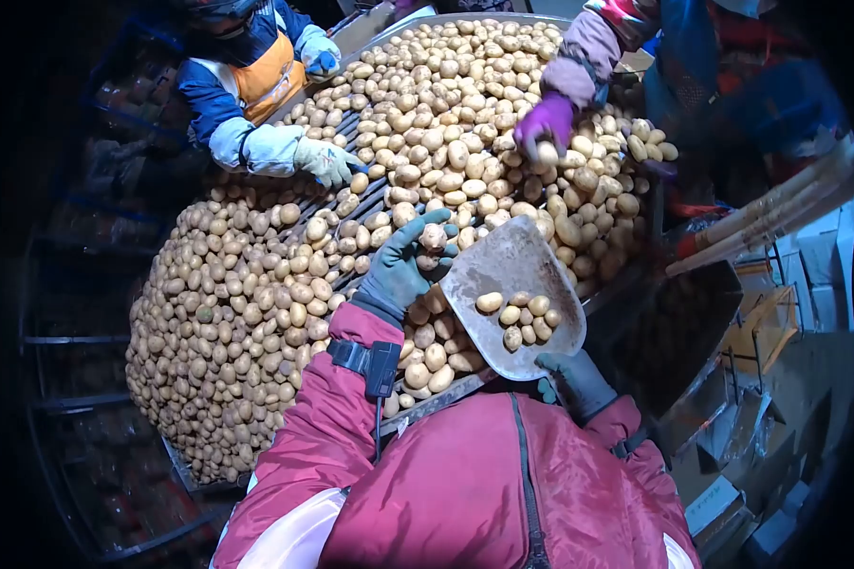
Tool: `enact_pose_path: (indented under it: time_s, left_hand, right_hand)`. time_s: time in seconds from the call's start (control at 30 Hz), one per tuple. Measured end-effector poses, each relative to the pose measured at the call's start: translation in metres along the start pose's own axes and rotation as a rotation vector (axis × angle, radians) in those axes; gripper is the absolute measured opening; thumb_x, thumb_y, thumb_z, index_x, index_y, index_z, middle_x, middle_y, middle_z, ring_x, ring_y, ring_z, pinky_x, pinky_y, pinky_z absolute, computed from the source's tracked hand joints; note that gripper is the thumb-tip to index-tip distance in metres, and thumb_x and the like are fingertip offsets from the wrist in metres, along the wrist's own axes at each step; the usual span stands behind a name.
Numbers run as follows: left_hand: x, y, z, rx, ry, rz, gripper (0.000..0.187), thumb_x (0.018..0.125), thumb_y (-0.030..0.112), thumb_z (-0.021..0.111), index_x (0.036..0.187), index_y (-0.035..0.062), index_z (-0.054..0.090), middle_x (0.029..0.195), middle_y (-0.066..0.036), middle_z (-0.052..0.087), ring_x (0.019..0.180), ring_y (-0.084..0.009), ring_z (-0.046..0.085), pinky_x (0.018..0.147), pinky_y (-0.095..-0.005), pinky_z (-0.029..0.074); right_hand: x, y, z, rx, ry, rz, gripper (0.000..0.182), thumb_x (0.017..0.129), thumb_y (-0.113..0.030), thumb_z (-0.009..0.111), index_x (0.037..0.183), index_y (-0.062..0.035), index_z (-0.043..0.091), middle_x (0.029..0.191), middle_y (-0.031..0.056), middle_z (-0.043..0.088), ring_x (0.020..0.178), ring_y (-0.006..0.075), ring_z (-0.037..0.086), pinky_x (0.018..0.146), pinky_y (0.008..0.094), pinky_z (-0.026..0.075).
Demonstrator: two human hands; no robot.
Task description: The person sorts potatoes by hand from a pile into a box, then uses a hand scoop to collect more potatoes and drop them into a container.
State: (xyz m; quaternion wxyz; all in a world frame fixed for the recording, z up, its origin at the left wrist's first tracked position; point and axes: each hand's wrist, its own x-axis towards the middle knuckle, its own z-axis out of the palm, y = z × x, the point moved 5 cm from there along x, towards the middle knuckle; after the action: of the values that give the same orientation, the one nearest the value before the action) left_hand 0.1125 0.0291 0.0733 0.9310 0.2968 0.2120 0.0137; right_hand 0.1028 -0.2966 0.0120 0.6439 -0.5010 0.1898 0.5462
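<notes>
My left hand (396, 272), in a dark green glove, has its fingers curled round a knobbly potato (433, 238) above the heap. Another rounded potato shape below it is partly hidden by the fingers. A worn, light grey scoop (509, 254) lies tilted in front of my chest, its open end towards the heap. Several small potatoes (528, 317) rest in its pan. My right hand (579, 384), also gloved, grips the scoop at its near end, thumb over the rim; the handle is hidden.
A large heap of potatoes (247, 313) covers a slatted table (348, 128). Across it, a co-worker's pale glove (324, 161) touches potatoes at left; another's purple glove (547, 123) reaches in at right. Pale poles (769, 213) and cardboard boxes (712, 503) stand to the right.
</notes>
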Motion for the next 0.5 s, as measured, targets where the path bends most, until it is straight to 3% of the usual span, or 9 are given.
enact_pose_path:
  time_s: [0.2, 0.3, 0.33, 0.43, 0.5]
  left_hand:
    - [-0.025, -0.006, -0.003, 0.191, -0.036, -0.050, 0.046, 0.101, 0.026, 0.057, 0.140, 0.0011, 0.057, 0.127, -0.016, 0.064, 0.106, -0.0298, 0.067, 0.078, -0.0329, 0.055]
    - [-0.037, -0.007, -0.009, 0.321, -0.125, 0.029, 0.043, 0.101, 0.017, 0.056, 0.142, 0.0026, 0.056, 0.134, -0.015, 0.060, 0.105, -0.0264, 0.068, 0.085, -0.0322, 0.058]
    - [-0.042, -0.007, -0.009, 0.519, -0.157, 0.130, 0.043, 0.101, 0.016, 0.054, 0.143, 0.0033, 0.054, 0.135, -0.016, 0.059, 0.107, -0.0250, 0.067, 0.089, -0.0317, 0.058]
    - [-0.038, -0.016, -0.016, 0.098, -0.161, -0.197, 0.039, 0.104, 0.019, 0.053, 0.140, 0.0068, 0.057, 0.120, -0.012, 0.063, 0.096, -0.0201, 0.066, 0.073, -0.0253, 0.053]
    - [-0.045, -0.021, -0.018, 0.190, -0.068, -0.200, 0.034, 0.103, 0.019, 0.055, 0.134, 0.0053, 0.061, 0.104, -0.008, 0.063, 0.073, -0.0113, 0.053, 0.061, -0.0205, 0.043]
  right_hand:
    - [-0.012, 0.031, 0.017, -0.024, 0.030, -0.012, 0.015, 0.091, -0.012, 0.067, 0.096, 0.0020, 0.066, 0.064, 0.0080, 0.062, 0.045, 0.0170, 0.057, 0.039, 0.0283, 0.045]
    - [-0.019, 0.044, 0.026, 0.008, 0.021, -0.022, 0.016, 0.092, -0.014, 0.065, 0.096, 0.0016, 0.065, 0.060, 0.0083, 0.060, 0.043, 0.0174, 0.056, 0.039, 0.0287, 0.046]
    - [-0.023, 0.046, 0.028, 0.001, 0.049, 0.009, 0.016, 0.093, -0.015, 0.065, 0.096, 0.0010, 0.065, 0.061, 0.0083, 0.060, 0.043, 0.0174, 0.056, 0.039, 0.0287, 0.046]
    - [-0.023, 0.067, 0.023, 0.003, 0.102, 0.019, 0.019, 0.094, -0.019, 0.066, 0.097, -0.0009, 0.065, 0.062, 0.0083, 0.061, 0.043, 0.0175, 0.056, 0.039, 0.0289, 0.047]
    - [-0.024, 0.083, 0.019, 0.050, 0.111, -0.012, 0.021, 0.094, -0.022, 0.067, 0.097, -0.0012, 0.065, 0.062, 0.0087, 0.062, 0.044, 0.0183, 0.057, 0.039, 0.0298, 0.048]
